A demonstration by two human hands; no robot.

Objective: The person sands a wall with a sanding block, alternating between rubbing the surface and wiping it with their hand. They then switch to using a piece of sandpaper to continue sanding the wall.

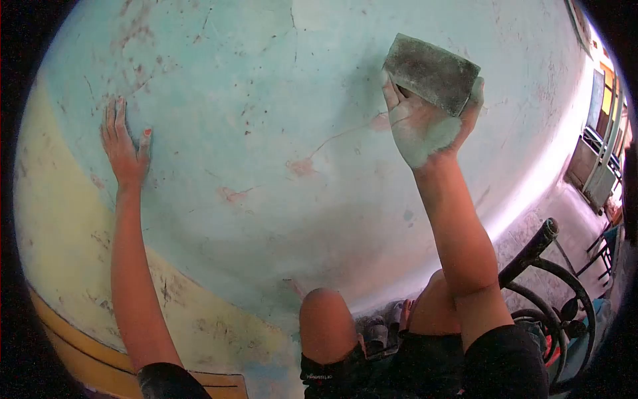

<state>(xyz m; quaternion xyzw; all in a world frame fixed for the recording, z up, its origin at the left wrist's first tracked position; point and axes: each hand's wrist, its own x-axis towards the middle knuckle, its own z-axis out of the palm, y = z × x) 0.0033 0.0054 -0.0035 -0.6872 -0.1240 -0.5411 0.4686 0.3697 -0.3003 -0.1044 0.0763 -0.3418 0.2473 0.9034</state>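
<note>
My right hand (425,123), dusted with pale powder, grips a grey sanding block (432,72) and presses it against the pale blue wall (266,100) at the upper right. My left hand (124,147) lies flat on the same wall at the left, fingers together and pointing up, holding nothing. The wall shows scuffs, a thin crack and pinkish bare patches (300,166) between my two hands.
A yellow band (60,219) covers the wall's lower left. My bare knees (325,319) are below, close to the wall. A black bicycle handlebar and wheel (541,266) stand at the lower right, with a bright window and furniture (601,146) beyond.
</note>
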